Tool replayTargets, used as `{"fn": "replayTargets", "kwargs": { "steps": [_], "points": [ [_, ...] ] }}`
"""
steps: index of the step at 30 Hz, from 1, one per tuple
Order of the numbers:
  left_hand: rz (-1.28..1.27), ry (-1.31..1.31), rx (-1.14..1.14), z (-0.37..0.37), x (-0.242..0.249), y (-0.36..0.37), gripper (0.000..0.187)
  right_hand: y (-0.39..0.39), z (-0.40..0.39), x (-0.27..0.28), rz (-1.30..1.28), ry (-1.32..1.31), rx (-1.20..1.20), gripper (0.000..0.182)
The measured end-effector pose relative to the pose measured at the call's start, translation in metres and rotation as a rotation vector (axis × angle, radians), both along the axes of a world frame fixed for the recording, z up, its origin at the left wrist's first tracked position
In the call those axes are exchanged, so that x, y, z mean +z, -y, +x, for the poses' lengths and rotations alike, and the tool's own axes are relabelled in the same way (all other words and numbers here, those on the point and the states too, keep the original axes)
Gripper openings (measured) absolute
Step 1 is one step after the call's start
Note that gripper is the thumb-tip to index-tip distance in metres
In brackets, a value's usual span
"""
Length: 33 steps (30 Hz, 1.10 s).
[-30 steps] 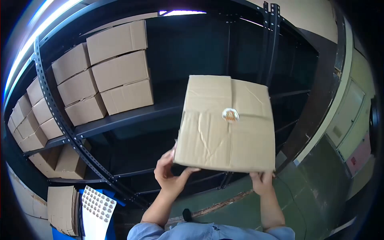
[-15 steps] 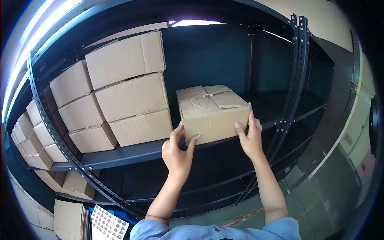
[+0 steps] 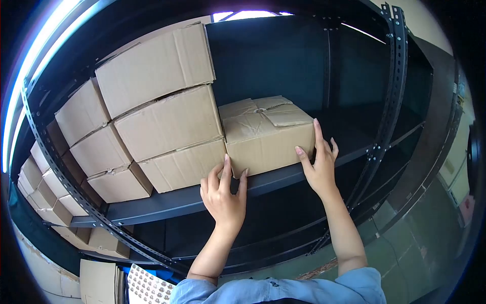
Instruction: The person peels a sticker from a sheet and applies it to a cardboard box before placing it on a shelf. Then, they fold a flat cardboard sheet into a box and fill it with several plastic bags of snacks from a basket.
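A closed cardboard box (image 3: 271,147) with folded, creased top flaps rests on the black shelf, its left side against the stacked boxes. My left hand (image 3: 223,195) is at its lower left front corner, index fingertip at the edge and thumb near the bottom of the front face. At the right front corner, my right hand (image 3: 321,164) grips with the thumb on the front face and the index finger along the side edge. Its other fingers stand partly away from the box. Fingertips behind the box's edges are partly hidden.
Stacked cardboard boxes (image 3: 169,119) fill the shelf's left part. The black shelf edge (image 3: 177,199) runs below them. Perforated metal posts (image 3: 396,76) stand at right and left. Flattened cardboard (image 3: 98,281) and a printed sheet (image 3: 147,286) are at lower left.
The box has shifted left and farther onto the shelf, closing the gap to the stack. Both hands moved with it, and the right hand's fingers have spread more. The view has tilted slightly.
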<state>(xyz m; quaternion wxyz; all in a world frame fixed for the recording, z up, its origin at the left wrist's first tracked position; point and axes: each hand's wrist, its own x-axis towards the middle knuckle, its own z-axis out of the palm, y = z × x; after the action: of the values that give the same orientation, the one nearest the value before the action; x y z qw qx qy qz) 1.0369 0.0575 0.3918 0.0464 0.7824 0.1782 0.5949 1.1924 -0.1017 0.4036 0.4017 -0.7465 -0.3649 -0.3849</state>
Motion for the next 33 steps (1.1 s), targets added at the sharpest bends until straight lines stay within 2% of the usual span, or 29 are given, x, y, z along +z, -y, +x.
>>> {"fn": "replayTargets", "kwargs": {
  "steps": [8, 15, 18, 22, 23, 26, 29, 33],
  "points": [
    [-0.066, -0.01, -0.055, -0.016, 0.016, 0.0, 0.052, 0.0, -0.003, -0.002, -0.005, -0.03, -0.015, 0.071],
    [-0.043, 0.076, 0.051, -0.086, -0.018, 0.022, 0.037, 0.018, -0.049, -0.024, 0.064, 0.04, 0.022, 0.073],
    [-0.341, 0.086, 0.058, -0.132, -0.05, 0.034, 0.038, 0.029, -0.079, -0.051, 0.077, 0.05, 0.142, 0.074],
    [-0.609, 0.065, 0.245, -0.206, -0.105, 0.066, 0.042, 0.036, -0.12, -0.093, -0.018, -0.132, 0.315, 0.075],
    [-0.606, 0.015, 0.319, -0.227, -0.12, 0.078, 0.043, 0.037, -0.13, -0.105, -0.071, -0.197, 0.337, 0.076],
    [-0.732, -0.05, 0.521, -0.295, -0.169, 0.112, 0.043, 0.041, -0.163, -0.142, -0.182, -0.211, 0.406, 0.078],
    [-0.75, -0.074, 0.713, -0.361, -0.19, 0.154, 0.048, 0.041, -0.204, -0.172, -0.283, -0.292, 0.536, 0.08],
    [-0.836, 0.073, 0.885, -0.432, -0.197, 0.208, 0.064, 0.037, -0.261, -0.195, -0.398, -0.323, 0.724, 0.082]
  ]
}}
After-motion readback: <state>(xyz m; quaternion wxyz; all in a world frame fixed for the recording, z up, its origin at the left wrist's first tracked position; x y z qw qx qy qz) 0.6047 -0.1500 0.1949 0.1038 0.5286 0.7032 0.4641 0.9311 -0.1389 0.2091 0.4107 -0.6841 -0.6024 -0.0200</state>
